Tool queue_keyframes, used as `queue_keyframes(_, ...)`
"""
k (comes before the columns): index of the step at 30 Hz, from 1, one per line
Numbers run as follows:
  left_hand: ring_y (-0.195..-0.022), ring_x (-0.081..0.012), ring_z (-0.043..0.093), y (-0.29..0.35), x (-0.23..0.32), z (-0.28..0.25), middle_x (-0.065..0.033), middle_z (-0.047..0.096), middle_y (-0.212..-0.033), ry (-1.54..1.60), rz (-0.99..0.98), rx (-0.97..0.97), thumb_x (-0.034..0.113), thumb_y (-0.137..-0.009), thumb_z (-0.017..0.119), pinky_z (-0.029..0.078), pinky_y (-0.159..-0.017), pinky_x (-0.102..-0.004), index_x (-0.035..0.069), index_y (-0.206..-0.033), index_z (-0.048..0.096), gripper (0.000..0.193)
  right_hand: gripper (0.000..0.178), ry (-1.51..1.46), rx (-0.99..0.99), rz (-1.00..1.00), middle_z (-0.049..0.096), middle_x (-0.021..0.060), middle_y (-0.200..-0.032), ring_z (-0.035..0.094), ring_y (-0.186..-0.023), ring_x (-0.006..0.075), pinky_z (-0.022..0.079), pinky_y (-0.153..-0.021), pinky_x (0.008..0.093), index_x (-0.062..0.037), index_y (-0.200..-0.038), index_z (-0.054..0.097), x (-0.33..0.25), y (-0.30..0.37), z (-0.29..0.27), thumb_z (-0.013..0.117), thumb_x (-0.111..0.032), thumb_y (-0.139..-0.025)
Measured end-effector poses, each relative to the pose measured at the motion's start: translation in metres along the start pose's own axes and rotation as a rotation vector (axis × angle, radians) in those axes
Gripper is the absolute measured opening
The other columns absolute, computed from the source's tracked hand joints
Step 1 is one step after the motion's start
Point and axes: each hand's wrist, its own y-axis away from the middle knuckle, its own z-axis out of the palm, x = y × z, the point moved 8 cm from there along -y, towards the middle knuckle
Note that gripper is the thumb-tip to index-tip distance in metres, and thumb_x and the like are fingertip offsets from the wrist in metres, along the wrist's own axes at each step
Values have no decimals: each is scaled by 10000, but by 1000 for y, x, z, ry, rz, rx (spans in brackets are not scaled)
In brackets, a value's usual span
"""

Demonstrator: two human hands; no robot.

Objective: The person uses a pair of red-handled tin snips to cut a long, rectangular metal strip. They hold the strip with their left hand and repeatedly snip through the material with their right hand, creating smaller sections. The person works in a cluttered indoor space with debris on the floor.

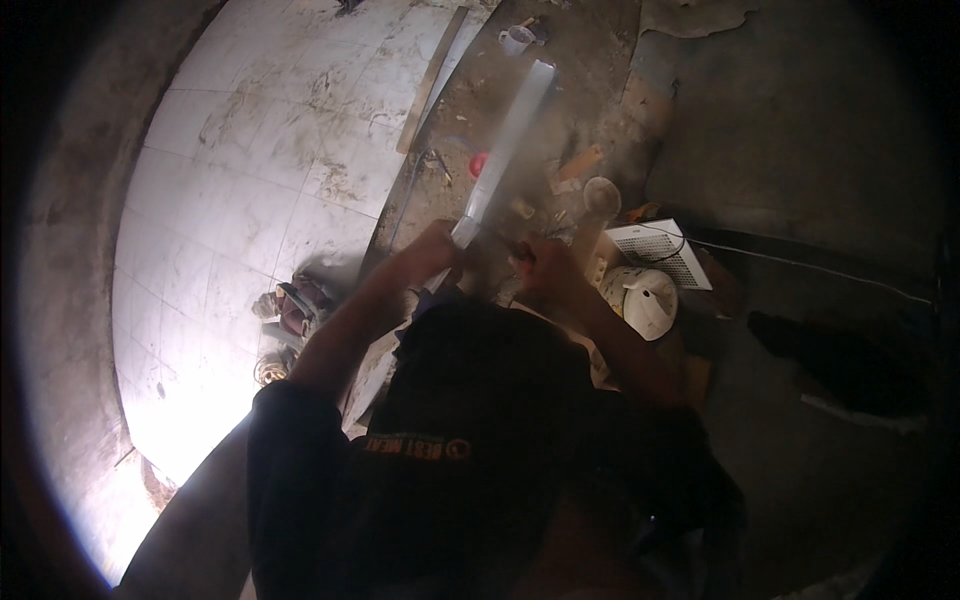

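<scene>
A long, pale, shiny strip (510, 135) slants away from me, its far end up near the top of the view. My left hand (435, 252) is closed around its near part. Just right of the strip, my right hand (548, 268) is closed on a small thing with a red part (524, 262); its kind is too dark to make out. Haze hangs around the strip's far half. A small red round object (478, 164) lies on the dirty ground beside the strip.
Dusty white tiles (260, 180) cover the left, with a wooden batten (432, 85) along their edge. A white mug-shaped container (517, 40) stands far ahead. To the right are a white lidded bucket (648, 305), a perforated white panel (665, 252) and a thin cable (800, 262).
</scene>
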Motion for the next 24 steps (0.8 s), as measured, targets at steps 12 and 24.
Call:
queue_keyframes(12, -509, -173, 584, 49, 26, -1, -76, 625, -724, 556, 7, 18, 215, -745, 739, 462, -506, -268, 30, -1064, 612, 390, 405, -79, -22, 81, 630, 254, -1089, 632, -1002, 413, 500, -855, 482, 4, -1224, 560, -40, 18, -26, 657, -156, -864)
queue_keyframes(24, -576, -172, 657, 64, 65, 8, -96, 671, -677, 122, 93, 53, 118, -735, 718, 505, -537, -292, -29, -872, 679, 204, 455, 164, -224, 201, 640, 262, -1089, 626, -1053, 425, 478, -922, 488, 36, -1274, 532, -87, 9, -39, 596, -192, -885)
